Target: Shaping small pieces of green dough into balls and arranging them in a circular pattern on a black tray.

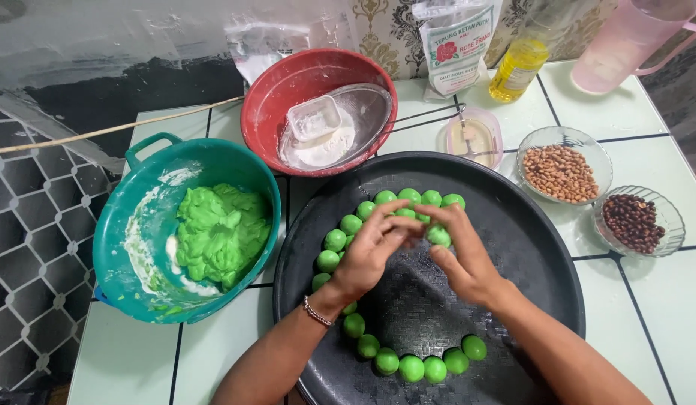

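From the head view, both hands meet over the middle of a large round black tray (pixel 528 247) on the white tiled counter (pixel 648 330). The left hand (pixel 366 251), with a thin bracelet at the wrist, and the right hand (pixel 464 259) bring their fingertips together near the tray's far side; whether they pinch a piece of dough between them cannot be told, since the fingers hide that spot. Small green dough balls (pixel 411 367) lie in a ring along the tray's left, far and near edges, several just under the fingers.

Left of the tray stands a teal basin (pixel 138 225) holding a lump of green dough (pixel 220 232). Behind the tray a red bowl (pixel 288 82) holds white flour and a small clear tub. To the right sit a glass dish of pale peanuts (pixel 561 172), a glass dish of dark beans (pixel 633 221), a bottle of yellow oil (pixel 516 71), a pink jug (pixel 625 41) and a flour bag (pixel 456 45).
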